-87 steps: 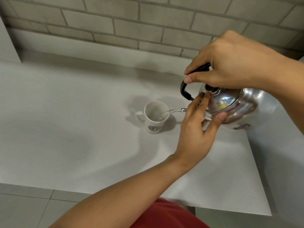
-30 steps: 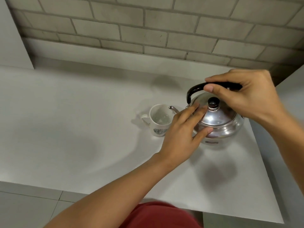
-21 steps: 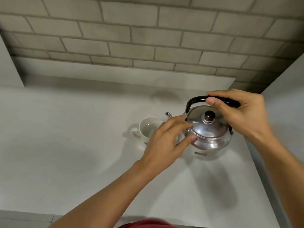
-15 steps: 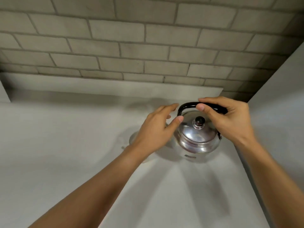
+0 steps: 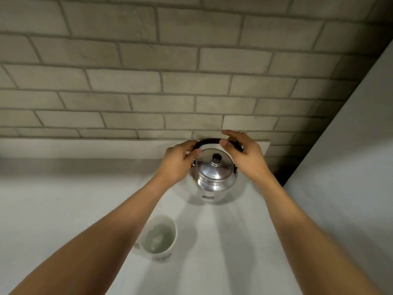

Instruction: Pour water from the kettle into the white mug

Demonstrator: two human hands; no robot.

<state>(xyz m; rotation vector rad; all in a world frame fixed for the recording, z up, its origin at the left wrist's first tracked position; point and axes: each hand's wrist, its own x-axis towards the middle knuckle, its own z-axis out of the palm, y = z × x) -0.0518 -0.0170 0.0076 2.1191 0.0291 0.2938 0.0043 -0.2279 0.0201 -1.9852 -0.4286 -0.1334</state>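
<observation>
A shiny steel kettle (image 5: pixel 213 174) with a black knob and black handle stands upright on the white counter (image 5: pixel 63 209), far back by the wall. My right hand (image 5: pixel 244 155) curls over the right part of the handle. My left hand (image 5: pixel 177 161) touches the handle's left end and the kettle's side. The white mug (image 5: pixel 158 238) stands nearer to me, below the kettle and under my left forearm, with water in it. The spout is hidden behind my left hand.
A grey brick wall (image 5: pixel 170 81) rises behind the counter above a low white ledge (image 5: pixel 85 147). A white panel (image 5: pixel 350 167) closes off the right side, close to the kettle.
The pouring stopped, and the kettle was turned upright and set down. It has moved farther back toward the wall, away from the mug. My left hand shifted from the lid to the handle's left end.
</observation>
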